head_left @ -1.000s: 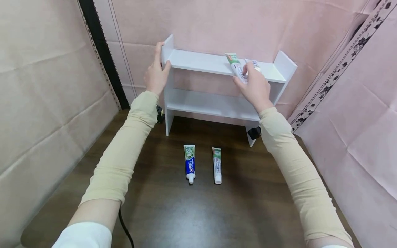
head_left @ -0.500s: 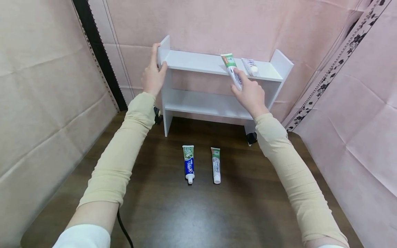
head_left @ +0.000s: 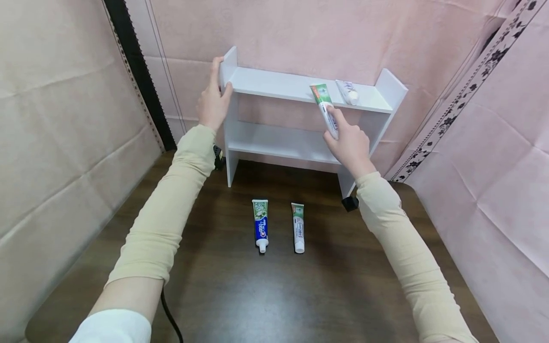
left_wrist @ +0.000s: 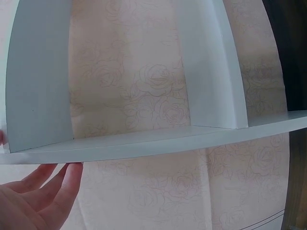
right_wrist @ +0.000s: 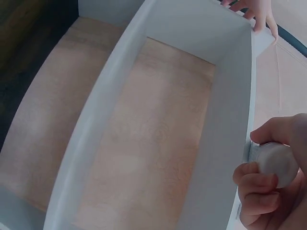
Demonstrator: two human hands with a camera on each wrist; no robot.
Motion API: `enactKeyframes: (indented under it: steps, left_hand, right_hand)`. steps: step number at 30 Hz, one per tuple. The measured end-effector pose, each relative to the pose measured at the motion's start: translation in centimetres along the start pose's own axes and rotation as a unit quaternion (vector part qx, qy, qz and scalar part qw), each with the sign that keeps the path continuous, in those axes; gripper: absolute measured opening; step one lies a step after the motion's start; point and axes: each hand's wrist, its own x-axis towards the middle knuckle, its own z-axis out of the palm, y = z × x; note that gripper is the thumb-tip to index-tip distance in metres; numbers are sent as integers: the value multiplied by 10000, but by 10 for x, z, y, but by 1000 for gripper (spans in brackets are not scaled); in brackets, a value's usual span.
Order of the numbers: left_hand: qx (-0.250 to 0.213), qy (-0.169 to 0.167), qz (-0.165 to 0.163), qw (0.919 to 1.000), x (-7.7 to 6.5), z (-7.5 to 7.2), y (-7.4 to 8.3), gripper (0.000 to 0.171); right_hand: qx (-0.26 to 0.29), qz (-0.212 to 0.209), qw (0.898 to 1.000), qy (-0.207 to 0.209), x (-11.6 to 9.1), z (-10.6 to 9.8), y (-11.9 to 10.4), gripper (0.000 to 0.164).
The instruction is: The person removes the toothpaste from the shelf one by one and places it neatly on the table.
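Observation:
My left hand [head_left: 213, 102] grips the upper left side panel of a white two-tier shelf [head_left: 274, 85]; in the left wrist view its fingers [left_wrist: 72, 187] press against the panel's outer face. In my right hand [head_left: 352, 145] is a green-and-white toothpaste tube [head_left: 322, 101], held near its cap end. Its green flat end points up and away, over the front edge of the top board. The right wrist view shows the white cap [right_wrist: 279, 165] between thumb and curled fingers. A second, whitish tube [head_left: 348, 93] lies on the top board at the right, cap toward me.
On the dark wooden table [head_left: 257, 295] lie a blue-and-green toothpaste tube [head_left: 260, 226] and a slim green-and-white one [head_left: 298, 228], side by side before the shelf. Pink cloth walls [head_left: 317, 38] stand behind and at the sides. A black cable [head_left: 171, 317] runs by the left forearm.
My right hand has drawn back toward me and lower with its tube, uncovering the whitish tube on the top board. The left hand stays on the side panel.

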Motion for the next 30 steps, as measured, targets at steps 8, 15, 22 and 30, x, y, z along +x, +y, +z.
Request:
enactKeyframes:
  steps: [8,15,22,30]
  left_hand:
    - [-68,60,61,9999,2,4,3,53]
    - [-112,113,70,9998,3,6,0,52]
    - [-143,67,11,9999,3,5,-2,52]
    - [-136,51,25,9999,2,4,0,52]
  right_hand:
    - [335,10,9994,56,-19,3,13,55]
    - [1422,-198,9892,281,-54,8,16,47]
    - [1168,-379,9924,-1,-88,15,18,42]
    - [765,140,9894,-1223,-117,32,45,41]
